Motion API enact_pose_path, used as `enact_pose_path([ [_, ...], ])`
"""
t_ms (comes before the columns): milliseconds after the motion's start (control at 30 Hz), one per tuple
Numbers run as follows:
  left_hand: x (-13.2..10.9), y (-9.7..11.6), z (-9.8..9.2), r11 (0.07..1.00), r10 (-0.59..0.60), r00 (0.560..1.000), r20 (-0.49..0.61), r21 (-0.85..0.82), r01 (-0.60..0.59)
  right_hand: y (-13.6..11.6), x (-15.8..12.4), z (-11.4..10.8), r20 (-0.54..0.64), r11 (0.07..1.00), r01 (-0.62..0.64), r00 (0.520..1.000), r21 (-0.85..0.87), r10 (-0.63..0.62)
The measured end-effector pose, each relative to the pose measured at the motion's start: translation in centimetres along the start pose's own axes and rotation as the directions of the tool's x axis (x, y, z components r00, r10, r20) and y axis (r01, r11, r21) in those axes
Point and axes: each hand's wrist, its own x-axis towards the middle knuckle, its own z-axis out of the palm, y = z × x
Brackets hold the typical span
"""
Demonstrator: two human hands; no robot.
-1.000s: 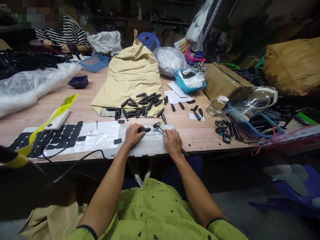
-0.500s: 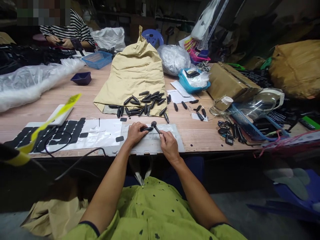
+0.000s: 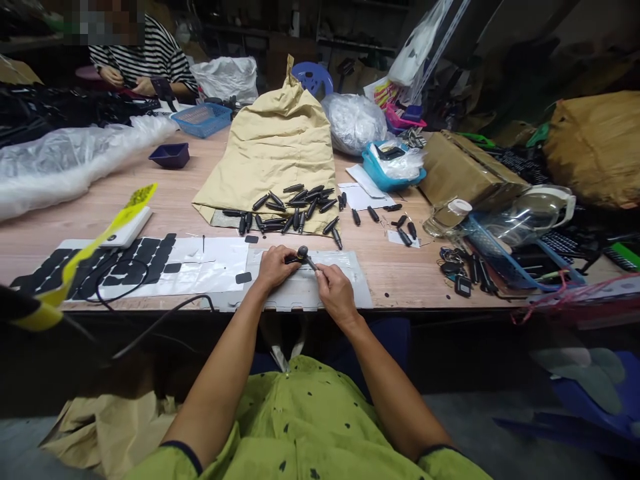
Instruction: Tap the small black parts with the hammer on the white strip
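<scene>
My left hand (image 3: 273, 268) is closed around a slim black tapered piece (image 3: 292, 259), partly hidden by the fingers. It looks like the several black tapered pieces (image 3: 295, 212) heaped on the cloth in front. In my right hand (image 3: 336, 288) is the grey handle of a small hammer-like tool (image 3: 303, 253) with a round dark head. That head is over the left hand's piece, at its right end; whether they touch I cannot tell. Both hands are above a pale worn board (image 3: 330, 263) at the table's front edge.
A beige cloth (image 3: 270, 147) lies across the middle of the table (image 3: 395, 277). To the left are a white sheet with black stickers (image 3: 227, 257), a white device (image 3: 131, 227) and cables. Bottles, a cardboard box (image 3: 465, 163) and baskets crowd the right. A person in stripes (image 3: 150, 60) sits at far left.
The round head of the tool has moved left, onto or just above the black piece. My left hand keeps its grip. The camera view has shifted slightly.
</scene>
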Motion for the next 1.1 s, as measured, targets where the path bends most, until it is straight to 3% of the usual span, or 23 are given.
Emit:
enact_pose_path([
  [133,0.0,-0.2,0.1,1.000,0.018,1.000,-0.003,-0.022,-0.018,1.5,0.7,-0.9,-0.078,0.989,-0.054,0.996,-0.136,0.044],
  [333,-0.1,-0.3,0.0,1.000,-0.016,1.000,0.002,-0.027,0.016,3.2,0.9,-0.8,-0.095,0.899,-0.111,0.992,-0.423,0.078],
  [533,0.2,-0.3,-0.1,1.000,-0.031,0.999,-0.026,0.003,0.031,3.0,0.6,-0.3,-0.091,0.875,-0.089,0.994,-0.476,0.051],
  [667,-0.2,0.1,-0.6,0.997,-0.036,0.998,-0.048,-0.064,0.033,2.8,0.7,-0.5,-0.077,0.872,-0.083,0.996,-0.482,0.052],
  [767,-3.0,1.0,-1.3,0.973,0.017,0.999,-0.047,-0.229,-0.028,2.7,0.7,-0.5,-0.080,0.877,-0.088,0.995,-0.473,0.057],
  [867,-7.9,2.0,-2.0,0.933,0.115,0.992,0.048,-0.349,-0.092,2.5,0.7,-0.4,-0.081,0.884,-0.098,0.994,-0.457,0.069],
  [1000,-13.9,1.9,-1.3,0.947,0.136,0.972,0.194,-0.315,-0.069,2.4,0.7,-0.3,-0.076,0.896,-0.105,0.994,-0.431,0.079],
  [1100,-15.9,0.1,1.1,0.981,0.047,0.974,0.222,-0.195,-0.002,2.5,0.6,-0.3,-0.076,0.900,-0.106,0.994,-0.423,0.081],
])
